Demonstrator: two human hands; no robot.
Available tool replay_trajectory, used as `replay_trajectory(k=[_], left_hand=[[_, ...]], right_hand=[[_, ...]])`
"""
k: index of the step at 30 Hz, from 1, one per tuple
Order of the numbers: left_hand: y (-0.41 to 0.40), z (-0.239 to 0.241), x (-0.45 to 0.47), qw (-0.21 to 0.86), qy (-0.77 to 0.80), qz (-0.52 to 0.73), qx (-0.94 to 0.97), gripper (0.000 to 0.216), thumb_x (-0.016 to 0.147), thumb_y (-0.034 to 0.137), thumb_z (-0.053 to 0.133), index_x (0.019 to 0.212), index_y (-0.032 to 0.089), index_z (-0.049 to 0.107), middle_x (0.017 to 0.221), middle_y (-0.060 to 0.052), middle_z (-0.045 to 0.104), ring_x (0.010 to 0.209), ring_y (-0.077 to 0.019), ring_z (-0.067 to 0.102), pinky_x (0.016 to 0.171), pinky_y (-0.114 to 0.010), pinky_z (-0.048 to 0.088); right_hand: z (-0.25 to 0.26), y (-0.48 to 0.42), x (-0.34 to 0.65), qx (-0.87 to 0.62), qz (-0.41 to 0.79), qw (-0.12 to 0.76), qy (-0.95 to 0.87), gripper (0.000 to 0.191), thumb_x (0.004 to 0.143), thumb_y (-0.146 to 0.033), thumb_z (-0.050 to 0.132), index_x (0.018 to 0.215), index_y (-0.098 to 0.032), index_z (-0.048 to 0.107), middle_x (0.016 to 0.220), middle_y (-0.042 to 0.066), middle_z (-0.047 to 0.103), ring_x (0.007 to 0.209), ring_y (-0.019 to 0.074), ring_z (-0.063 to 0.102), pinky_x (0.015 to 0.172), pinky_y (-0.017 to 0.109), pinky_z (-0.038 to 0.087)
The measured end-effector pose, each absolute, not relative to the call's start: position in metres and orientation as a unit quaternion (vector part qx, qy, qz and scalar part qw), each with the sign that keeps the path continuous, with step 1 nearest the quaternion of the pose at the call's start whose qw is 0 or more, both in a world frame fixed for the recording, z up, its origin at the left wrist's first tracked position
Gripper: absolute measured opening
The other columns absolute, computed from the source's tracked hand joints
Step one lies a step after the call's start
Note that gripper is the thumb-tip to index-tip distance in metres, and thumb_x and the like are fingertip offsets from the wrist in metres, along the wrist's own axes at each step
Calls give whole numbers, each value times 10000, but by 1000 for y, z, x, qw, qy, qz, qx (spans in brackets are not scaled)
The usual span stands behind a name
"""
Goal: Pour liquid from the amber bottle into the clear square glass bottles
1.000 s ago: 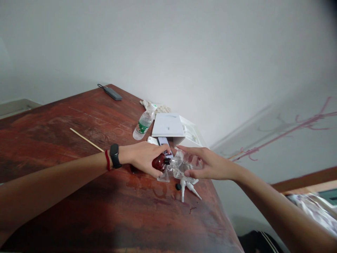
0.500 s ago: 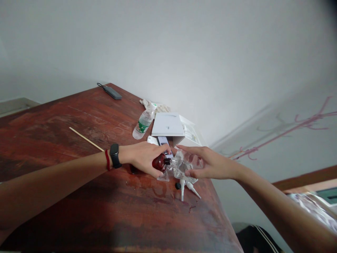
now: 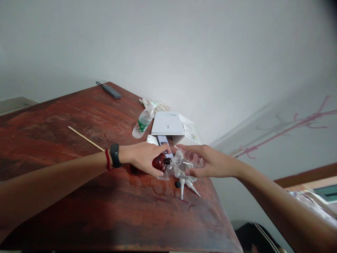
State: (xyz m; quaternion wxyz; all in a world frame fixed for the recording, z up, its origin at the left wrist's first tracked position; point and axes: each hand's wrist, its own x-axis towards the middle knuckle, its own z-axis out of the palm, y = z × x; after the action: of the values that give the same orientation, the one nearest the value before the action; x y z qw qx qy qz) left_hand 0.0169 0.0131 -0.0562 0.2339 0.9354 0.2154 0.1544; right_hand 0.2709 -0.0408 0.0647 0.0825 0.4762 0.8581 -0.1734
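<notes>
My left hand (image 3: 143,160) is closed round a small dark red bottle (image 3: 159,163) tipped on its side, its black neck pointing right. The neck meets a clear plastic bottle or bag (image 3: 184,163) that my right hand (image 3: 207,162) cups between thumb and fingers. Both hands sit over the right part of the red-brown wooden table (image 3: 79,196). Just in front of them lie white pointed nozzles (image 3: 188,184) and a small black cap (image 3: 178,184). A black band and a red cord ring my left wrist.
Behind the hands are a phone (image 3: 165,141), a white open box (image 3: 171,126), a lying water bottle with a green label (image 3: 143,121) and crumpled cloth. A thin wooden stick (image 3: 85,138) lies left of centre, a dark flat device (image 3: 112,91) at the far corner. The table's right edge drops off near my right arm.
Both hands keep the same hold on the two bottles. The view has shifted slightly, nothing else moved.
</notes>
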Motion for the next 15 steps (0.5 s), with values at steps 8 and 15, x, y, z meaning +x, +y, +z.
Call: replay_trajectory(k=[8, 15], left_hand=[[10, -56, 20, 242, 215, 155, 933, 734, 828, 532, 769, 1419, 222, 463, 1115, -84, 774, 933, -330, 763, 781, -352, 514], [11, -66, 23, 249, 206, 170, 931, 719, 828, 528, 761, 1402, 211, 466, 1153, -100, 766, 959, -344, 761, 784, -365, 511]], right_hand=[[64, -41, 274, 472, -168, 77, 862, 858, 855, -512, 777, 1601, -162, 535, 1246, 135, 803, 1041, 314, 762, 931, 414, 588], [63, -40, 275, 469, -165, 85, 863, 857, 845, -498, 778, 1601, -175, 536, 1267, 133, 798, 1055, 317, 761, 929, 418, 590]])
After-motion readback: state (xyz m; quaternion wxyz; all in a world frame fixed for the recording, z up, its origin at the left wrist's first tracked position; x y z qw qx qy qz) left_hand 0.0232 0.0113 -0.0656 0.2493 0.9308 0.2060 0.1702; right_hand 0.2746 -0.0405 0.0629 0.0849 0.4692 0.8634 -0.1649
